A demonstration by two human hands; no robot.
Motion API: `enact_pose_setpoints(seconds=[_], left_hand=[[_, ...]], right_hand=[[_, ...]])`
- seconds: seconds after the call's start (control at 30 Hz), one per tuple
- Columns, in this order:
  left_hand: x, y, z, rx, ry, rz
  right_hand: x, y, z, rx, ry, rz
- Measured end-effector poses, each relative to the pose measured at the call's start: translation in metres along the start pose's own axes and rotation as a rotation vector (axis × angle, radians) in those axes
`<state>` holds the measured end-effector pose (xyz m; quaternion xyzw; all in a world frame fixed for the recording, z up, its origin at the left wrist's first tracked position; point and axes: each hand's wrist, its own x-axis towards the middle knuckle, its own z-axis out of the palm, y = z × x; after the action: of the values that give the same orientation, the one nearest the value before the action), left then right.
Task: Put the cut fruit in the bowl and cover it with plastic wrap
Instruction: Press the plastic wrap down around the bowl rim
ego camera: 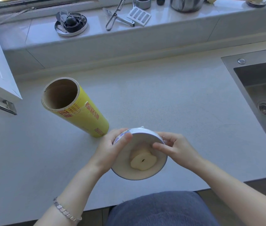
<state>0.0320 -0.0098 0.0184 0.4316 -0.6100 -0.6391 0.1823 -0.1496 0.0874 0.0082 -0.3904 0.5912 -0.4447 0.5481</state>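
- Just beyond the counter's (161,98) near edge, the bowl (122,166) is tipped with its mouth toward the camera. I cannot tell whether its foot touches the surface.
- Inside the bowl, low against the wall, lies the cut fruit (143,161), a pale slice with a dark core mark.
- On the bowl's left side the left hand (111,149) grips it, thumb hooked over the rim and fingers behind the wall. This is a firm grip, holding the bowl.
- On the bowl's right side the right hand (176,147) grips the rim with curled fingers, one finger laid across the mouth.
- At the bowl's far rim a crinkle of plastic wrap (142,127) shows, and there is a sheen of it under the right hand. Whether it seals the whole mouth is hard to tell.
- Behind and left of the bowl, close by, the yellow roll (80,111) stands upright. Well to the bowl's right is the sink (259,95).
- Handling, as I judge it:
  - The bowl looks like glazed ceramic, so stiff, smooth and breakable. It is best held by rim and outer wall, as it is now.
  - The film is thin, clingy and easily torn. It likely needs smoothing down the outside wall below the rim, not pulling across the mouth.
  - The fruit is soft and wet, and could slide if the bowl tips further.
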Motion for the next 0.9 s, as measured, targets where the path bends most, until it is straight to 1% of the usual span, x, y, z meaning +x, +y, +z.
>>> enact_pose_setpoints(seconds=[0.1,0.2,0.27,0.33,0.43,0.53,0.6,0.7,0.83,0.9], left_hand=[[-0.001,-0.002,0.0,0.044,-0.036,-0.023],[-0.003,-0.001,0.001,-0.017,-0.12,-0.049],[-0.004,-0.001,0.002,-0.05,-0.132,-0.069],[-0.004,-0.003,0.006,-0.071,-0.069,-0.067],[-0.006,-0.004,0.01,-0.083,0.065,-0.032],[-0.008,-0.001,0.009,-0.122,0.143,0.021],[-0.009,0.0,0.008,-0.13,0.176,0.06],[-0.009,-0.002,0.007,-0.116,0.211,0.075],[-0.01,-0.005,0.008,-0.085,0.209,0.066],[-0.011,-0.006,0.007,-0.073,0.208,0.058]], right_hand=[[-0.003,0.0,0.003,-0.004,0.006,-0.013],[-0.006,-0.001,0.001,-0.034,0.017,-0.019],[-0.006,-0.001,0.001,-0.085,0.023,-0.019],[-0.004,-0.002,0.001,-0.094,0.015,-0.007],[-0.003,-0.009,0.0,-0.035,-0.008,0.04],[0.001,-0.018,-0.009,-0.005,0.028,0.088],[0.004,-0.024,-0.015,0.008,0.04,0.098],[0.009,-0.03,-0.021,-0.014,-0.018,0.142],[0.011,-0.032,-0.019,-0.14,-0.077,0.168],[0.012,-0.029,-0.018,-0.128,-0.081,0.183]])
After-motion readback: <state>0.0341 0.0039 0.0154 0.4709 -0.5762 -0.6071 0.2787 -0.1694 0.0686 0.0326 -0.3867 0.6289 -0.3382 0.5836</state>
